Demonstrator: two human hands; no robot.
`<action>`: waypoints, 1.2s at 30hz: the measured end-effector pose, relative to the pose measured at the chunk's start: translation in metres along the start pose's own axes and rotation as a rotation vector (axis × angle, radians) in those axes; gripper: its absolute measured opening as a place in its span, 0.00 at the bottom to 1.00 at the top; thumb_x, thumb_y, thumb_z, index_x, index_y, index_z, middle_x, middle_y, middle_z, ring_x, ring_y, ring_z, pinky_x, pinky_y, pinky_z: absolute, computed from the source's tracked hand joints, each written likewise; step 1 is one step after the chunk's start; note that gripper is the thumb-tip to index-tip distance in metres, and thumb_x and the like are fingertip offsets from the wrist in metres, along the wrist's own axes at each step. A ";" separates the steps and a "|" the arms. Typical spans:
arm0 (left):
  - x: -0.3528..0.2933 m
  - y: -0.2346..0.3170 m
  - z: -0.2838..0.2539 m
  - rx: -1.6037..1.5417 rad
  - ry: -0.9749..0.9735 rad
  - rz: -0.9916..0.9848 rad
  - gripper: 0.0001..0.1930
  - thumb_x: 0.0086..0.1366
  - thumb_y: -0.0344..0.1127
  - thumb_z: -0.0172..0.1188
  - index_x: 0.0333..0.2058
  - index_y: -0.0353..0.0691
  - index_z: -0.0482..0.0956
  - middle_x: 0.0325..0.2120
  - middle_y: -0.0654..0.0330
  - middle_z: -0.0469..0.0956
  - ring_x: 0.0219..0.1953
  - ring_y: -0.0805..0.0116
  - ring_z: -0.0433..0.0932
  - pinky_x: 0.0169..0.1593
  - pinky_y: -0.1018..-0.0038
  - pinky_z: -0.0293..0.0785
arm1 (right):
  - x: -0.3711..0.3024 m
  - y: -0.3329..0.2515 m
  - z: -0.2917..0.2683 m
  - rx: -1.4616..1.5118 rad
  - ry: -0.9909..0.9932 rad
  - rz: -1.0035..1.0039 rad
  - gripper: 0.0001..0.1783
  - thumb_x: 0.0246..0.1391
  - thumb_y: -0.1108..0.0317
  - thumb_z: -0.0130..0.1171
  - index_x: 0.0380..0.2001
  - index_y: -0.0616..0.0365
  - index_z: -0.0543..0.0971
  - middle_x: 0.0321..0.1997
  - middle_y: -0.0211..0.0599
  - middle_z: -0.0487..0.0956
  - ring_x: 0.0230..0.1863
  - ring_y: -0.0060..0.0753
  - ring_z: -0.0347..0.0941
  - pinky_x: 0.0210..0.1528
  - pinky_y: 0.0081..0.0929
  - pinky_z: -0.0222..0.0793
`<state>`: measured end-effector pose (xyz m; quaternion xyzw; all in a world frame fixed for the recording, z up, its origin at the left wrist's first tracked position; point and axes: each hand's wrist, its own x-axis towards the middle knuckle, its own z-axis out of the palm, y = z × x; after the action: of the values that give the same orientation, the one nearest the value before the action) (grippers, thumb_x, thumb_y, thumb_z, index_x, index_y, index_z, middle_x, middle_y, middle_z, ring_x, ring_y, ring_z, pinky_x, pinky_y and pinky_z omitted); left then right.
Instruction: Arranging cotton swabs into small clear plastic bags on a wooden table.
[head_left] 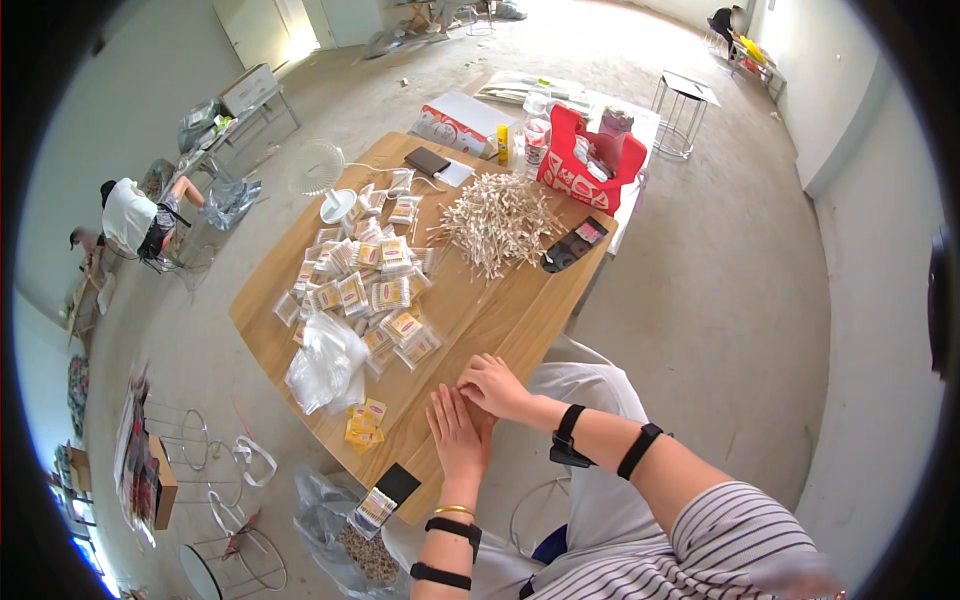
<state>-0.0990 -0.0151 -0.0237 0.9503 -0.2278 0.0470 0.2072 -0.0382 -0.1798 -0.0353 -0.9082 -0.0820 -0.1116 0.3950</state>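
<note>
My left hand lies near the table's front edge, its fingers stretched out and close together. Touching it or nearly so, my right hand has its fingers curled down; whatever they may hold is hidden. Left of my hands is a small group of yellow printed cards. Beyond these, a stack of clear plastic bags rests against a heap of filled cotton swab packets. A large loose pile of cotton swabs covers the far middle of the table. At the front corner, a swab packet sits by a black flat piece.
A phone lies at the right edge of the wooden table. Behind stand a red bag, a yellow glue stick and a white box. A small fan is at the far left edge. Other people sit farther off.
</note>
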 end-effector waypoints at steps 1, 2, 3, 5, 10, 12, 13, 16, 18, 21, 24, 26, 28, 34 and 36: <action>0.002 0.000 0.006 0.091 -0.072 -0.012 0.41 0.71 0.54 0.52 0.71 0.29 0.52 0.73 0.41 0.48 0.75 0.42 0.46 0.75 0.48 0.42 | -0.003 0.003 -0.005 0.079 -0.067 -0.064 0.08 0.48 0.70 0.62 0.34 0.49 0.83 0.41 0.39 0.76 0.50 0.47 0.69 0.54 0.42 0.65; 0.002 -0.001 0.010 0.185 -0.143 -0.027 0.42 0.71 0.54 0.52 0.71 0.28 0.50 0.74 0.41 0.47 0.76 0.43 0.44 0.76 0.48 0.39 | 0.003 0.009 -0.013 0.084 -0.070 -0.061 0.08 0.48 0.70 0.62 0.34 0.49 0.83 0.41 0.39 0.76 0.50 0.47 0.69 0.54 0.42 0.65; 0.005 0.002 0.014 0.184 -0.147 -0.020 0.42 0.71 0.54 0.52 0.71 0.28 0.50 0.74 0.41 0.47 0.76 0.43 0.44 0.76 0.48 0.39 | 0.017 0.021 -0.031 -0.117 0.018 -0.022 0.12 0.49 0.70 0.62 0.39 0.51 0.82 0.44 0.38 0.76 0.52 0.46 0.69 0.55 0.41 0.65; 0.005 0.000 0.015 0.219 -0.159 -0.002 0.43 0.70 0.54 0.52 0.71 0.26 0.49 0.73 0.40 0.48 0.76 0.44 0.45 0.76 0.48 0.38 | 0.044 0.039 -0.057 -0.497 0.095 -0.033 0.19 0.50 0.69 0.62 0.48 0.54 0.80 0.51 0.33 0.76 0.55 0.41 0.68 0.58 0.38 0.64; 0.006 0.004 0.015 0.212 -0.150 -0.006 0.44 0.70 0.55 0.51 0.71 0.26 0.50 0.73 0.40 0.49 0.76 0.44 0.46 0.76 0.47 0.38 | 0.103 0.080 -0.062 -1.003 0.128 -0.355 0.23 0.54 0.65 0.58 0.54 0.56 0.77 0.59 0.27 0.73 0.59 0.31 0.66 0.59 0.31 0.62; 0.005 0.005 0.014 0.204 -0.158 -0.018 0.44 0.70 0.55 0.51 0.71 0.26 0.50 0.73 0.40 0.49 0.76 0.44 0.46 0.76 0.47 0.38 | 0.121 0.083 -0.058 -1.148 0.081 -0.403 0.15 0.56 0.64 0.55 0.45 0.51 0.81 0.54 0.25 0.76 0.60 0.28 0.66 0.59 0.30 0.61; 0.004 0.004 0.013 0.190 -0.153 -0.018 0.44 0.70 0.55 0.51 0.71 0.26 0.49 0.73 0.40 0.49 0.76 0.44 0.46 0.76 0.48 0.38 | 0.128 0.082 -0.059 -1.139 0.081 -0.407 0.15 0.56 0.64 0.55 0.45 0.51 0.81 0.54 0.25 0.76 0.60 0.28 0.66 0.59 0.30 0.61; 0.004 0.005 0.013 0.183 -0.150 -0.015 0.44 0.70 0.55 0.51 0.71 0.26 0.49 0.73 0.40 0.49 0.76 0.45 0.45 0.76 0.48 0.38 | 0.134 0.079 -0.062 -1.148 -0.092 -0.300 0.14 0.56 0.66 0.55 0.44 0.51 0.82 0.52 0.24 0.78 0.59 0.28 0.67 0.59 0.28 0.61; 0.004 0.007 0.010 0.188 -0.151 -0.011 0.44 0.70 0.55 0.51 0.71 0.25 0.49 0.73 0.40 0.49 0.76 0.45 0.45 0.76 0.48 0.38 | 0.131 0.076 -0.063 -1.053 -0.100 -0.358 0.10 0.54 0.66 0.56 0.38 0.50 0.82 0.46 0.26 0.79 0.56 0.29 0.69 0.58 0.28 0.62; 0.004 0.008 0.005 0.188 -0.166 -0.037 0.44 0.70 0.55 0.51 0.71 0.25 0.49 0.73 0.40 0.48 0.76 0.45 0.44 0.76 0.49 0.38 | 0.109 0.061 -0.050 -0.955 -0.081 -0.408 0.06 0.51 0.67 0.58 0.33 0.49 0.81 0.41 0.28 0.78 0.52 0.31 0.72 0.56 0.30 0.64; 0.006 0.008 0.006 0.176 -0.156 -0.012 0.44 0.70 0.55 0.51 0.71 0.25 0.49 0.73 0.39 0.48 0.76 0.45 0.43 0.76 0.49 0.38 | 0.080 0.048 -0.031 -0.692 -0.048 -0.401 0.04 0.49 0.68 0.58 0.31 0.51 0.79 0.39 0.30 0.77 0.49 0.34 0.73 0.53 0.33 0.68; 0.004 0.007 0.007 0.187 -0.140 -0.007 0.43 0.70 0.54 0.51 0.71 0.25 0.49 0.73 0.38 0.47 0.76 0.45 0.43 0.76 0.48 0.38 | 0.059 0.031 -0.015 -0.533 -0.071 -0.388 0.05 0.49 0.69 0.58 0.32 0.52 0.79 0.40 0.33 0.77 0.49 0.37 0.74 0.53 0.35 0.70; 0.004 0.007 0.006 0.162 -0.134 -0.013 0.43 0.70 0.54 0.51 0.71 0.25 0.49 0.73 0.38 0.47 0.76 0.45 0.43 0.76 0.48 0.38 | 0.044 0.016 -0.009 -0.371 -0.092 -0.376 0.06 0.49 0.70 0.58 0.33 0.54 0.78 0.40 0.35 0.76 0.49 0.40 0.74 0.53 0.37 0.71; 0.004 0.004 0.012 0.142 -0.123 -0.031 0.45 0.70 0.54 0.52 0.71 0.26 0.47 0.74 0.38 0.45 0.76 0.44 0.43 0.76 0.49 0.38 | 0.020 0.007 -0.054 -0.100 0.014 -0.185 0.24 0.48 0.68 0.67 0.50 0.53 0.77 0.52 0.42 0.75 0.56 0.48 0.69 0.59 0.42 0.68; 0.004 0.004 0.013 0.148 -0.122 -0.031 0.45 0.69 0.54 0.53 0.72 0.26 0.47 0.74 0.38 0.44 0.76 0.44 0.43 0.76 0.49 0.38 | 0.004 0.012 -0.076 -0.118 -0.003 -0.137 0.28 0.46 0.66 0.70 0.53 0.52 0.75 0.54 0.42 0.73 0.57 0.49 0.68 0.60 0.44 0.66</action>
<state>-0.0968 -0.0253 -0.0333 0.9675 -0.2209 0.0027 0.1227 -0.0421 -0.2431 0.0077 -0.9223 -0.1377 -0.1415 0.3323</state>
